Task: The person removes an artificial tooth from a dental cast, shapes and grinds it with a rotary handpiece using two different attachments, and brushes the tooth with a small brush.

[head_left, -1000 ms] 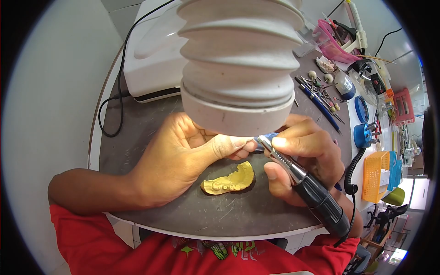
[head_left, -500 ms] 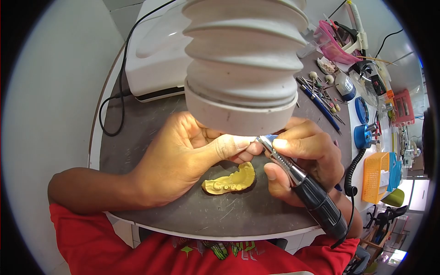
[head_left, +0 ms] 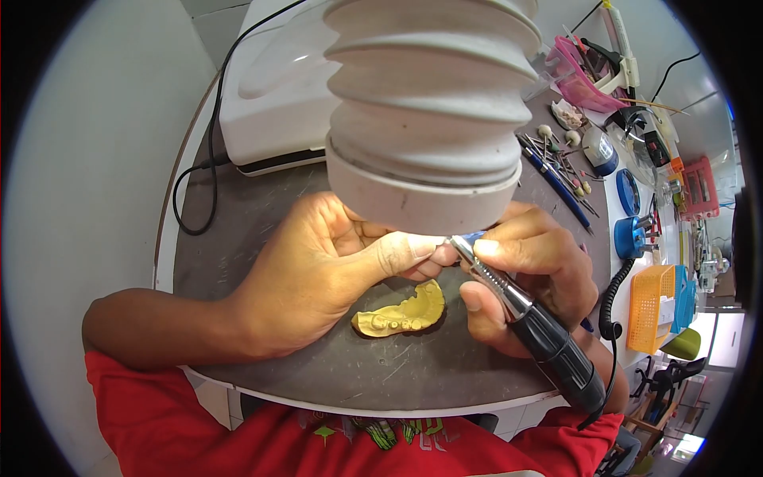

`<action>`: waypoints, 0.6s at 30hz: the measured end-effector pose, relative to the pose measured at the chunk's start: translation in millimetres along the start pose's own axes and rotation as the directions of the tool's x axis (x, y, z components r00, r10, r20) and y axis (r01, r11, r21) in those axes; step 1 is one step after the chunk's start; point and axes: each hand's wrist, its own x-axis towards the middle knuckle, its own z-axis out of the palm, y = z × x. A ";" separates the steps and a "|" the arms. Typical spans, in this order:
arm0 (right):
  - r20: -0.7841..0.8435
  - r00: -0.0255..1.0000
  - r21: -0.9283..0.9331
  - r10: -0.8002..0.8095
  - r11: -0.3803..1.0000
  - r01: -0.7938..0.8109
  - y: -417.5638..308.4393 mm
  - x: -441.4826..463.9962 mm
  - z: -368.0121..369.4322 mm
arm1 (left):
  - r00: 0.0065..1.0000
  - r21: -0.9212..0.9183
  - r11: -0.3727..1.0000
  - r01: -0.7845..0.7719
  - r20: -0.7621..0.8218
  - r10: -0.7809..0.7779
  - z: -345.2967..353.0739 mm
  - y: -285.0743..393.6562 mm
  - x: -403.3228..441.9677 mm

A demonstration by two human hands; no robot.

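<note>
My right hand [head_left: 532, 270] grips a rotary handpiece [head_left: 548, 342] with a black body and a silver nose, its tip pointing up and left. The fingers of my left hand [head_left: 342, 266] are pinched at that tip, around something too small and too hidden to name. A bit of blue [head_left: 472, 237] shows between the two hands. Below them on the table lies a yellow dental model [head_left: 401, 314], a curved piece with tooth stumps, which neither hand touches.
A white ribbed suction hose [head_left: 429, 111] hangs right over my hands and hides part of them. Behind it stands a white machine [head_left: 274, 103] with a black cable. To the right lie several burs [head_left: 566, 163], a blue pen [head_left: 560, 187], a pink basket [head_left: 576, 75] and an orange basket [head_left: 648, 310].
Hardly anything differs. The hose and the model appear shifted very slightly in view, and the handpiece has tilted a touch; both hands keep their hold.
</note>
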 end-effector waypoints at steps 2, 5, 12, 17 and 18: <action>0.032 0.999 0.066 -0.007 0.998 0.005 1.1 2.2 -0.2 | 1.000 0.007 1.000 0.006 -0.006 -0.006 -0.2 -0.2 0.5; 0.022 1.000 0.026 -0.003 1.000 0.003 0.7 0.0 -0.5 | 1.000 0.001 1.000 -0.004 0.005 0.004 -0.6 -1.0 0.9; -0.020 0.999 0.034 0.041 0.999 -0.041 -2.5 -2.7 0.2 | 1.000 0.015 1.000 -0.017 0.015 0.016 -0.2 -1.4 1.3; 0.009 0.998 0.046 0.067 0.997 -0.067 -3.9 -1.5 -0.3 | 1.000 0.017 1.000 -0.002 0.007 0.001 -0.2 -0.9 1.0; 0.010 0.998 0.047 0.067 0.997 -0.067 -2.7 -0.6 -0.4 | 1.000 0.013 1.000 0.000 0.003 0.000 -0.1 -0.9 0.2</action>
